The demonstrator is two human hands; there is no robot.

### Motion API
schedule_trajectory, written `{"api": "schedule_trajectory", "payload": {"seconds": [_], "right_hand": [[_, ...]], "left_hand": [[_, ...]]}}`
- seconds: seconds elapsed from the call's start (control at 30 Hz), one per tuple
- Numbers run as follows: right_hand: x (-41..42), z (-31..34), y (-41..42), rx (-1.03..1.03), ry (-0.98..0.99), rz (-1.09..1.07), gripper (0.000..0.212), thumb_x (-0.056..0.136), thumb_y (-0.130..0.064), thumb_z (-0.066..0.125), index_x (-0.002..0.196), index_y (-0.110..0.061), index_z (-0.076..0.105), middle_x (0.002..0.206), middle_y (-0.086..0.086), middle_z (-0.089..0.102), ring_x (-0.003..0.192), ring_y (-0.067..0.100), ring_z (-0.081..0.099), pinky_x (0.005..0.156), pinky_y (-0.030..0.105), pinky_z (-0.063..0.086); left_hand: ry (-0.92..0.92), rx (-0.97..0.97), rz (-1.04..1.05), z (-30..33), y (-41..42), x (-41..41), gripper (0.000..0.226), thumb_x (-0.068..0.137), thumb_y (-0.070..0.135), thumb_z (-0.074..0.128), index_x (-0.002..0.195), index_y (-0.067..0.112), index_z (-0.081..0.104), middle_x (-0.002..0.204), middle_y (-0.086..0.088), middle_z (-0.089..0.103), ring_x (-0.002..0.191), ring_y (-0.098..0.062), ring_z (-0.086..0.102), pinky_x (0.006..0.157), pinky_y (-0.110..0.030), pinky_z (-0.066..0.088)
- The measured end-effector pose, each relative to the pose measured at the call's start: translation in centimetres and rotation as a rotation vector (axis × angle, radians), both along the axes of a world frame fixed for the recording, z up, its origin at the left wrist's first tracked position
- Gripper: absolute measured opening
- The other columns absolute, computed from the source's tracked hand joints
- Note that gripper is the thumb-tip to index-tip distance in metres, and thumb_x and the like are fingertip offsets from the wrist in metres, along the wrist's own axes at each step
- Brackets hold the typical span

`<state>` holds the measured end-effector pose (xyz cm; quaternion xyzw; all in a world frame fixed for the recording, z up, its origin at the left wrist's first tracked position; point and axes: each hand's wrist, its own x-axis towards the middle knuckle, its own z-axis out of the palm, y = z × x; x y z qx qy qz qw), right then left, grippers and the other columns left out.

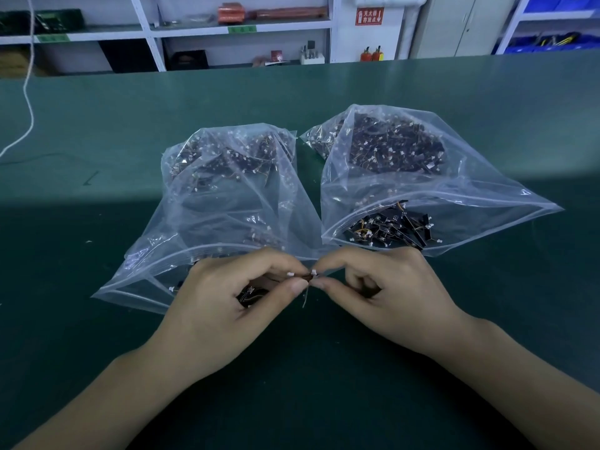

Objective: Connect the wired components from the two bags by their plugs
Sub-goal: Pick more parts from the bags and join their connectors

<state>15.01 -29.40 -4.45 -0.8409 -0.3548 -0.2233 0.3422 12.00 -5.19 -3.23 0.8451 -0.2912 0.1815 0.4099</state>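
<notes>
Two clear plastic bags lie open on the green table, the left bag (207, 203) and the right bag (422, 177), each full of small dark wired components with white plugs. In front of the bags my left hand (227, 306) pinches a small wired component with a white plug (291, 274) between thumb and forefinger. My right hand (383, 293) pinches another component, and its white plug (314, 273) is at the fingertips. The two plugs sit close together, almost touching. A thin wire (305, 295) hangs down between the thumbs.
The green table (292, 368) stretches wide around the bags. A white cord (27, 102) runs down at the far left. Behind the table's far edge stand white shelves (240, 27) and a grey cabinet (461, 24).
</notes>
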Motion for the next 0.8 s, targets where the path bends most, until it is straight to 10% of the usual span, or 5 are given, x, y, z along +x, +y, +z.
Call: {"api": "schedule_trajectory", "payload": {"seconds": [0.2, 0.8], "right_hand": [[-0.13, -0.02, -0.03, 0.033, 0.058, 0.001, 0.012, 0.098, -0.029, 0.074, 0.102, -0.018, 0.077, 0.055, -0.009, 0.042, 0.047, 0.008, 0.035, 0.052, 0.021, 0.035], [-0.10, 0.17, -0.01, 0.047, 0.102, -0.059, 0.016, 0.105, -0.041, 0.059, 0.098, -0.027, 0.062, 0.054, -0.016, 0.030, 0.048, 0.010, 0.033, 0.052, 0.022, 0.029]], "left_hand": [[0.010, 0.022, 0.010, 0.00, -0.17, -0.13, 0.045, 0.086, 0.035, 0.089, 0.127, 0.024, 0.073, 0.109, 0.021, 0.079, 0.102, 0.001, 0.076, 0.095, -0.023, 0.060], [-0.111, -0.049, 0.140, 0.28, -0.07, -0.07, 0.016, 0.088, 0.004, 0.086, 0.102, 0.010, 0.083, 0.097, 0.008, 0.079, 0.089, -0.009, 0.077, 0.076, -0.025, 0.062]]}}
